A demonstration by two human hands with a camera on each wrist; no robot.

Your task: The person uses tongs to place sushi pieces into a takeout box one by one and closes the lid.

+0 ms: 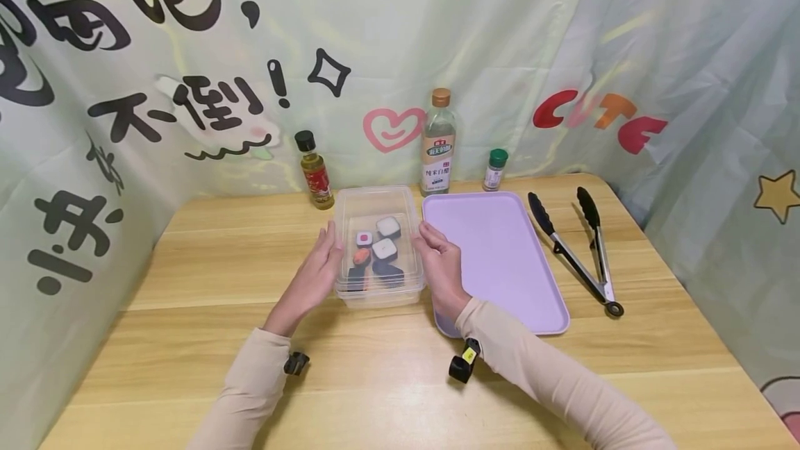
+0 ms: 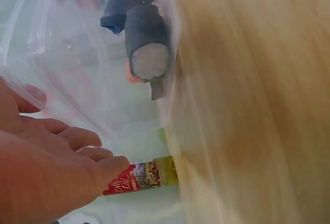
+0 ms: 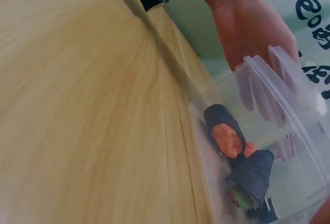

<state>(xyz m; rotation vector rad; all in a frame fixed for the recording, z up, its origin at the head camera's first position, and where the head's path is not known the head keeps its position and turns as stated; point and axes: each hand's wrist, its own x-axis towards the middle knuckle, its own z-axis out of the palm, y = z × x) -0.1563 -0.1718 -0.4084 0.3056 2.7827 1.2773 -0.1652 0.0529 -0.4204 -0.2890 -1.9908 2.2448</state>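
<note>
A clear plastic container (image 1: 378, 288) stands mid-table between my two hands. Inside lie several toy sushi pieces (image 1: 384, 249), rice rolls and dark seaweed wraps (image 3: 229, 137). My left hand (image 1: 317, 271) lies flat against its left wall, fingers straight (image 2: 77, 154) and thumb near the rim. My right hand (image 1: 439, 264) grips the right wall with bent fingers. The left wrist view shows a seaweed roll (image 2: 148, 59) with a white end pressed against the container wall (image 2: 77, 69). In the right wrist view my left hand (image 3: 252, 33) shows behind the container (image 3: 299, 105).
A lilac tray (image 1: 500, 255) lies just right of the container, partly under my right wrist. Metal tongs (image 1: 581, 248) with black tips rest further right. An oil bottle (image 1: 314, 171), a tall vinegar bottle (image 1: 439, 144) and a small green-capped jar (image 1: 496, 169) stand along the back curtain.
</note>
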